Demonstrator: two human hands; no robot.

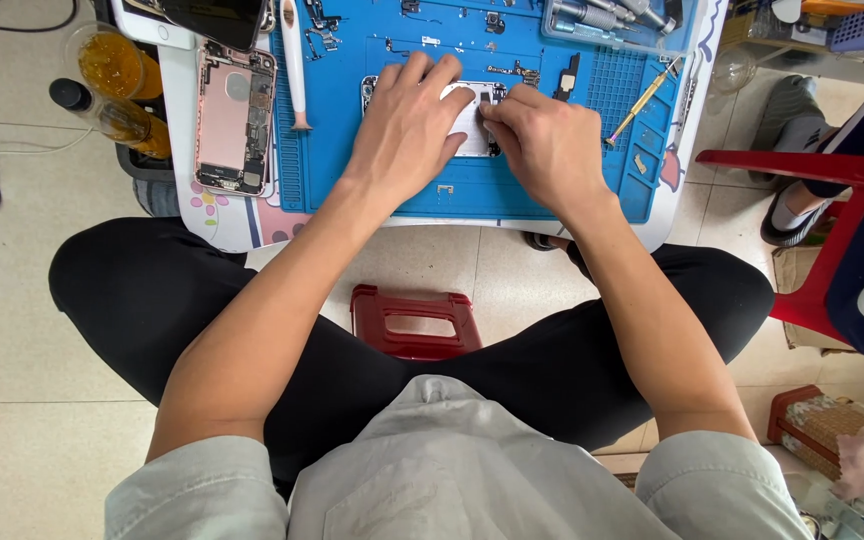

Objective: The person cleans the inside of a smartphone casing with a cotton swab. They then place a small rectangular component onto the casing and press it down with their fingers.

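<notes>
Both hands meet over a white phone part [469,128] lying mid-mat [352,170] on the counter, long axis pointing away from the person: left hand [407,125] pins it flat, right hand [544,140] pinches narrowly at its right edge.

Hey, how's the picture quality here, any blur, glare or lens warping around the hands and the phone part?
Head view: even, soft light, only faint shadows under the left hand and right hand; both sharp on the white phone part; no strong glare on the blue mat; wide-angle lens bends the floor tiles at the edges.
</notes>
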